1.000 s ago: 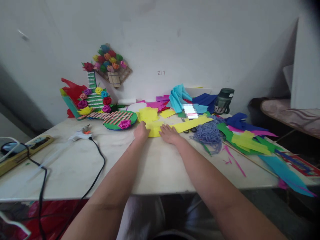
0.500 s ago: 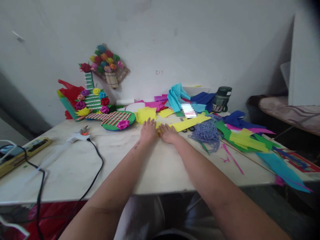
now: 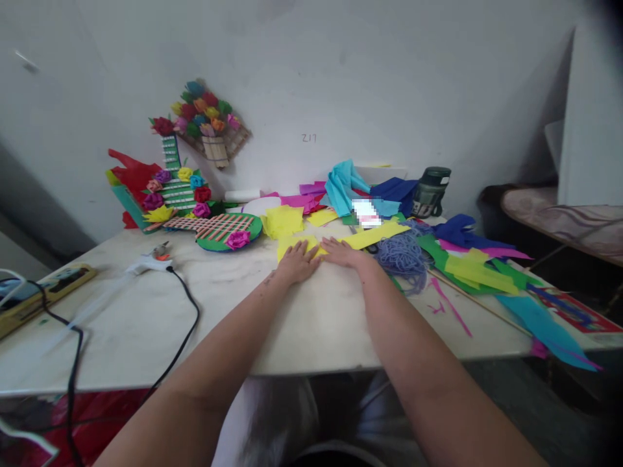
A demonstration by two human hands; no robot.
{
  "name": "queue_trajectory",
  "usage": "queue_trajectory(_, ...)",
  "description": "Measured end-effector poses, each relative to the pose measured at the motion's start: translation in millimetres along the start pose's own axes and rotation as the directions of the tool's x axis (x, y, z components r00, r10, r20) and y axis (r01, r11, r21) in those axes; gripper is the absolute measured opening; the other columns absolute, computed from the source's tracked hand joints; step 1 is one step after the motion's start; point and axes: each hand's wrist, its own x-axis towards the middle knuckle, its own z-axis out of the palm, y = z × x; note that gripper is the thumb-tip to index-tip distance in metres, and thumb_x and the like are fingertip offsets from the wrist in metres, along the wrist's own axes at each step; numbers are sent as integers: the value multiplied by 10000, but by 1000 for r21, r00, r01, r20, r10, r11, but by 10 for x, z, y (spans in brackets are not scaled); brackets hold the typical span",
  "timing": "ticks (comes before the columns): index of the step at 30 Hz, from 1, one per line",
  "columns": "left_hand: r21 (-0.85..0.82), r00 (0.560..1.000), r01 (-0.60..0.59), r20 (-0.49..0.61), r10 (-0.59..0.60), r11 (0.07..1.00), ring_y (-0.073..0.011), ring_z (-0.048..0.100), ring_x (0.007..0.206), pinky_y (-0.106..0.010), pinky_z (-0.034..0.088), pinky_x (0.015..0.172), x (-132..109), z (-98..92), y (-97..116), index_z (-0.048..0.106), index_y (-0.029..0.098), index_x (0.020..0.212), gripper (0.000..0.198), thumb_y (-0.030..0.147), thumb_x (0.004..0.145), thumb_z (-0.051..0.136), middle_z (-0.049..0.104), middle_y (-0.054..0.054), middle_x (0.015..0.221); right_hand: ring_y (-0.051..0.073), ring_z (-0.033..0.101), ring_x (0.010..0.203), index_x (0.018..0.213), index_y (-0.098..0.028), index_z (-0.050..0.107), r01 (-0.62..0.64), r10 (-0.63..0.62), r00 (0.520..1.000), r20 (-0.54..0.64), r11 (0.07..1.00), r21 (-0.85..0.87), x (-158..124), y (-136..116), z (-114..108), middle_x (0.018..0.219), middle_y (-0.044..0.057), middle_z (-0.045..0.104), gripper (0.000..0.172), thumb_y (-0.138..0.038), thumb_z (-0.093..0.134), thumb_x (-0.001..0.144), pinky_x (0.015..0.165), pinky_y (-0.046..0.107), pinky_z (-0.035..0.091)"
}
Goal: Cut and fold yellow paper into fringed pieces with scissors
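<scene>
A long strip of yellow crepe paper (image 3: 382, 235) lies across the middle of the table, under both hands. My left hand (image 3: 298, 262) presses flat on it, fingers spread, with some yellow showing beyond the fingertips. Just to the right, my right hand (image 3: 341, 252) rests flat on the strip, fingers stretched out and angled toward the left hand. The two hands are close together, and part of the paper is hidden beneath them. Behind my left hand sits a crumpled yellow paper piece (image 3: 282, 222). A tangle of purple-blue yarn (image 3: 403, 257) lies right of my right hand.
Guitar-shaped crafts with paper flowers (image 3: 228, 230) stand at the left, near a glue gun (image 3: 152, 261) with a black cord and a power strip (image 3: 48, 292). Coloured papers (image 3: 487, 272), a thin stick (image 3: 479, 301) and a dark bottle (image 3: 432, 192) are on the right.
My left hand has slid right and slightly toward me, uncovering yellow paper behind its fingers. My right hand has shifted a little to the right along the strip.
</scene>
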Motion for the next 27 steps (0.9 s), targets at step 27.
queue_trajectory(27, 8, 1000, -2, 11, 2, 1000, -244, 112, 1314, -414, 120, 1031, -16, -25, 22, 215, 259, 1370, 703, 632, 789, 80, 161, -65, 1441, 260, 19, 1324, 1391, -145, 157, -112, 123, 990, -75, 983, 146, 44, -1, -34, 1459, 55, 88, 685, -220, 413, 761, 1058, 367, 111)
